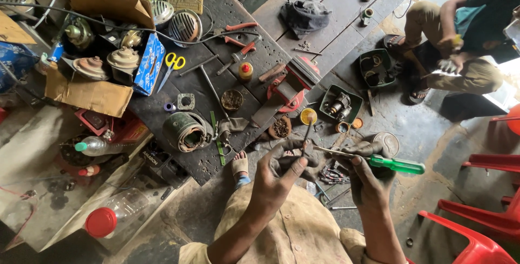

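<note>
My left hand point(277, 173) is raised above my lap, with its greasy fingers pinched on a small dark metal part point(306, 146). My right hand point(364, 180) grips a screwdriver by its green handle point(396, 164). The thin shaft point(330, 151) reaches left toward the small part at my left fingertips. Below both hands lie my beige trousers point(292, 231) and one bare foot in a sandal point(240, 165).
A dark wooden workbench point(216, 88) carries a red vise point(290, 85), a motor housing point(184, 131), scissors point(172, 63), tools and a cardboard box of motor parts point(103, 53). Green trays point(341, 104) sit on the floor. Another person point(460, 42) squats at the upper right. Red plastic chairs point(482, 226) stand on the right.
</note>
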### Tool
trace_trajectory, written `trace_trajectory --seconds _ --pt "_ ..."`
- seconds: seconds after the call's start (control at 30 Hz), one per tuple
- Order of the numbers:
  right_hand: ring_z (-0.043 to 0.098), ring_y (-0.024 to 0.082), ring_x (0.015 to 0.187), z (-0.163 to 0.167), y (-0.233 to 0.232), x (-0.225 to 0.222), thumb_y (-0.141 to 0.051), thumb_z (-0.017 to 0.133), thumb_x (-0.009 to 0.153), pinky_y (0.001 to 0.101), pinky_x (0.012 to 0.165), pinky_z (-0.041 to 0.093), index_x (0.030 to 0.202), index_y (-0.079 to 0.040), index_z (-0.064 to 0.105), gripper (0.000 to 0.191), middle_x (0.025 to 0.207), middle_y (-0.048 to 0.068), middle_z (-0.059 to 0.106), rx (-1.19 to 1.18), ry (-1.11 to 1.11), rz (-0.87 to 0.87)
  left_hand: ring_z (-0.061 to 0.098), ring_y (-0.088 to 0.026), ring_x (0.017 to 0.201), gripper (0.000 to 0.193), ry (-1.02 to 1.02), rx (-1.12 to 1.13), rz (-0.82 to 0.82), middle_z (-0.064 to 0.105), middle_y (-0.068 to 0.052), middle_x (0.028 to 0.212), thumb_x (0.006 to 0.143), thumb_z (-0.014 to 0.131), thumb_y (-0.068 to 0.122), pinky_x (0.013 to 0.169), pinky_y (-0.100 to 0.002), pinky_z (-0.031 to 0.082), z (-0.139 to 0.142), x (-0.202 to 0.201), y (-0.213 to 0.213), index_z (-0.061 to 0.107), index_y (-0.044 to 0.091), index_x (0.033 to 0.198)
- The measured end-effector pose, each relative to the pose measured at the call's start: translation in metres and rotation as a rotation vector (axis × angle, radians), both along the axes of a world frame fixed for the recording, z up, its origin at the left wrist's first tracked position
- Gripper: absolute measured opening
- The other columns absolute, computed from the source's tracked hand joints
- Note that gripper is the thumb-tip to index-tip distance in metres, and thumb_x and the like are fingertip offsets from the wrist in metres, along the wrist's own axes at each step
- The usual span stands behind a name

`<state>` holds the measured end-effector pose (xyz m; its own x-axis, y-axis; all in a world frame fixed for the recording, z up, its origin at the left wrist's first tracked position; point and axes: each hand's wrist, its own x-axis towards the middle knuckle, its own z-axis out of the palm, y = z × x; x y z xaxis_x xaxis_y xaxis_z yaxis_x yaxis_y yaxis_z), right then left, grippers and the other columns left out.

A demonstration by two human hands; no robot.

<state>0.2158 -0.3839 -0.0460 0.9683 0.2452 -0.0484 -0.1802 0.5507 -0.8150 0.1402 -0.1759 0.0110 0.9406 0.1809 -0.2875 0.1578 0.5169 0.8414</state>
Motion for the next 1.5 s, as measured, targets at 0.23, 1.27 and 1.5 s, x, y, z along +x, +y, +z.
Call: trace_trajectory --seconds 0.23,1.27,1.5 --pt "0.074 0.026 0.103 0.001 0.01 -0.001 0.012 0.066 0.098 0.0465 0.098 0.063 0.109 0.001 0.058 0.017 0.109 0.017 0.068 0.074 -0.057 0.061 0.077 -0.021 0.08 0.03 0.043 -0.061 -0.01 0.079 -0.017 0.099 0.096 0.066 0.008 0.079 -0.033 0.063 0.002 -0.003 -0.001 0.061 -0.003 0.123" --pt "0.073 0.028 0.113 -0.002 -0.011 0.02 0.01 0.074 0.093 0.0423 0.1 0.062 0.104 0.002 0.061 0.019 0.109 0.017 0.069 0.149 -0.13 0.252 0.077 -0.019 0.08 0.036 0.057 0.016 -0.023 0.078 -0.014 0.095 0.095 0.069 0.016 0.081 -0.031 0.063 0.002 -0.004 0.008 0.062 0.0 0.126" --pt "0.074 0.031 0.104 0.005 0.008 0.012 0.009 0.069 0.098 0.0443 0.09 0.063 0.11 0.002 0.056 0.02 0.11 0.016 0.066 0.12 0.01 0.122 0.077 -0.017 0.081 0.032 0.055 0.07 -0.037 0.078 -0.013 0.099 0.094 0.07 0.013 0.08 -0.03 0.064 0.004 -0.003 0.005 0.065 -0.001 0.122"
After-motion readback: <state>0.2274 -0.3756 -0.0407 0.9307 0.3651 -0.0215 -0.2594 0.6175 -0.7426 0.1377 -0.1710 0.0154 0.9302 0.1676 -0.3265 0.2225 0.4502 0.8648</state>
